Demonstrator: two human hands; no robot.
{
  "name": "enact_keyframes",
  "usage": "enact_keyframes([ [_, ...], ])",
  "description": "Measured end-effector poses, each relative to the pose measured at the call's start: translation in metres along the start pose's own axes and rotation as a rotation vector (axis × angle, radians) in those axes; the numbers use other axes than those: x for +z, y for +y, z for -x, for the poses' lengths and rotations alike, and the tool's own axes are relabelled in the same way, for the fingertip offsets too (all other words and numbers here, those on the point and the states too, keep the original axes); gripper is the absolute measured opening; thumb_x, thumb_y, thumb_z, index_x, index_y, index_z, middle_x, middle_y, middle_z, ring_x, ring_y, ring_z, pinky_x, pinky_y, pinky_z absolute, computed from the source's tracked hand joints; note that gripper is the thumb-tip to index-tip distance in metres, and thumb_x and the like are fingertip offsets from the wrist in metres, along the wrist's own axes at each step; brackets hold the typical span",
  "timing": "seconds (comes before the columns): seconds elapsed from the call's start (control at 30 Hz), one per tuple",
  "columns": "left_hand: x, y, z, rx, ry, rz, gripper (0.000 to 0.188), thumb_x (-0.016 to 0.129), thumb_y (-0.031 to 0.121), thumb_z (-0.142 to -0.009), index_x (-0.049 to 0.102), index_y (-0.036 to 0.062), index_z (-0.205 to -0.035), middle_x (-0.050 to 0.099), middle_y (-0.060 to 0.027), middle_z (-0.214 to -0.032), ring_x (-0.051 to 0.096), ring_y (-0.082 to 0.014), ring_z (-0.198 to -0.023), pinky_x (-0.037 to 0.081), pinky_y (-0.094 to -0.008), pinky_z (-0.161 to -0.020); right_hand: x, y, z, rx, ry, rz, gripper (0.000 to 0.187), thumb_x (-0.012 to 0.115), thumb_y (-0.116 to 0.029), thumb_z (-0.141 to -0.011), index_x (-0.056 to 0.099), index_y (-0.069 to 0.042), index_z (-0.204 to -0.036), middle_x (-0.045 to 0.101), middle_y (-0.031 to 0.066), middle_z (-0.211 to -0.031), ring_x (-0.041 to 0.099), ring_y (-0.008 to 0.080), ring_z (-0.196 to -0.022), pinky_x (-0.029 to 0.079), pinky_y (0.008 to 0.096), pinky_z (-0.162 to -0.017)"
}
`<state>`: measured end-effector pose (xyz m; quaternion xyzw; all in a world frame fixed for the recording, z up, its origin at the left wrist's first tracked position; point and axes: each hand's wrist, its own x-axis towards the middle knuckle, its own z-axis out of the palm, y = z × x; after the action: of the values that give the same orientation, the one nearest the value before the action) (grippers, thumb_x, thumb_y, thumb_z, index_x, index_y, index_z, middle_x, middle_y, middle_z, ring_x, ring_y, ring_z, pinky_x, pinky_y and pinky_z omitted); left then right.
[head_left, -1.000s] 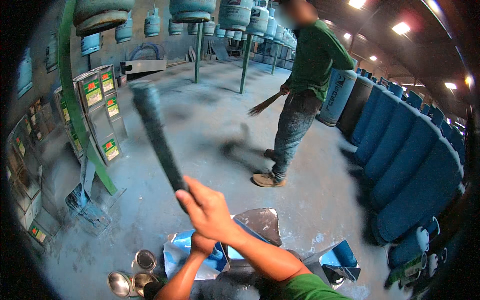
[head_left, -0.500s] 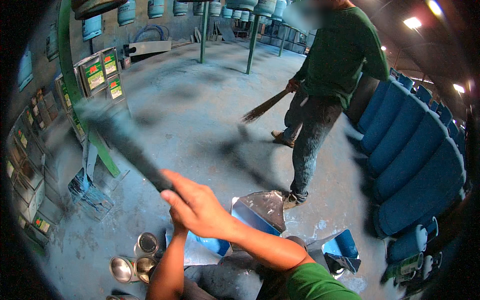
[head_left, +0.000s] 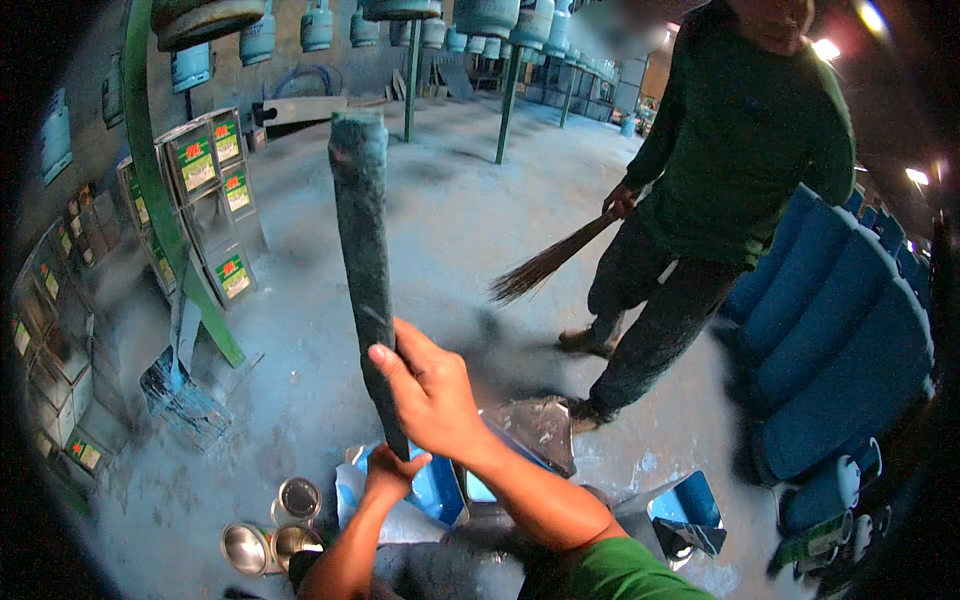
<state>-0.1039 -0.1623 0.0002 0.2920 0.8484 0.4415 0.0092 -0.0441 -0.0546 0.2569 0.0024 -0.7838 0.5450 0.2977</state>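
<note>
The right hand (head_left: 435,390) is closed around the lower part of a dark bar (head_left: 362,230), which stands nearly upright in front of the person, its thick far end raised. The left hand (head_left: 388,475) is partly curled at the bar's near end; whether it grips the bar cannot be told. Just beside it on the near floor (head_left: 300,370) is a blue-stained tin (head_left: 435,488), with round cans (head_left: 297,500) to the left. Farther right, a co-worker (head_left: 750,160) holds a broom (head_left: 555,258) near blue cylinders (head_left: 840,330).
</note>
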Motion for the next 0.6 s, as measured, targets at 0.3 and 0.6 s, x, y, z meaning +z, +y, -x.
enact_keyframes([
  [0.3,0.011,-0.035,-0.03,0.145,0.229,0.128,0.041,0.078,0.039,-0.074,0.07,0.0007,-0.087,0.07,-0.0236,-0.084,0.067,-0.0433,-0.083,0.053,-0.0474,-0.07,0.015,0.003,0.012,-0.253,-0.25,-0.114,0.044,0.054,-0.016,-0.099,0.046,-0.004,-0.14,0.06,0.0265,-0.121,0.058,0.0418,-0.111,0.046,0.0452,-0.095],
  [0.6,0.025,0.004,-0.011,0.127,0.111,0.218,0.046,0.079,0.04,-0.074,0.069,0.0002,-0.095,0.07,-0.0248,-0.089,0.067,-0.043,-0.087,0.053,-0.0469,-0.072,0.013,0.001,0.013,-0.283,-0.078,-0.019,0.038,0.061,-0.015,-0.097,0.056,-0.001,-0.132,0.068,0.0209,-0.106,0.067,0.0305,-0.098,0.051,0.0365,-0.087],
])
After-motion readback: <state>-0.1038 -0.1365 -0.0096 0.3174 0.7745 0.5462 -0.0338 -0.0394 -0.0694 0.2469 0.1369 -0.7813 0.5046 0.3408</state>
